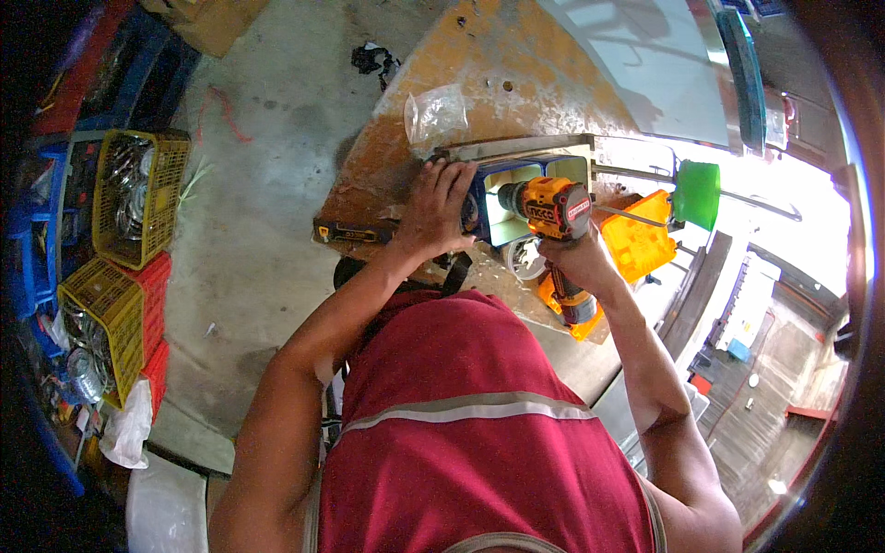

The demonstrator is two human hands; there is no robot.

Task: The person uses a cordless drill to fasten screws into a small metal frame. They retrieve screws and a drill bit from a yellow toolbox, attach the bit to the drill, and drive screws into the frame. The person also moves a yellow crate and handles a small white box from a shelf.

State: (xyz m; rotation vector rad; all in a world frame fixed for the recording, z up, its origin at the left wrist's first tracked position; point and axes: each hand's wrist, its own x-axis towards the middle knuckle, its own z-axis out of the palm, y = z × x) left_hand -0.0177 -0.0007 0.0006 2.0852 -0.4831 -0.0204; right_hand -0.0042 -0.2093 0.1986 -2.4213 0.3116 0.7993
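My right hand (583, 262) is wrapped round the grip of an orange and black cordless drill (546, 205). The drill points left into a blue-rimmed box (516, 166) with pale inner walls, and a bright light falls inside it by the chuck. The drill tip is hard to make out in the glare. My left hand (435, 207) grips the left end of the box, fingers at its far corner and thumb at its near corner. A metal bar (516, 146) runs along the box's far side. The box lies on a worn wooden tabletop (479, 55).
A clear plastic bag (437, 114) lies beyond my left hand. A black and yellow tool case (353, 231) sits at the left table edge. Right of the drill are an orange plastic tray (641, 238) and a green container (696, 194). Yellow crates (138, 198) stand on the left floor.
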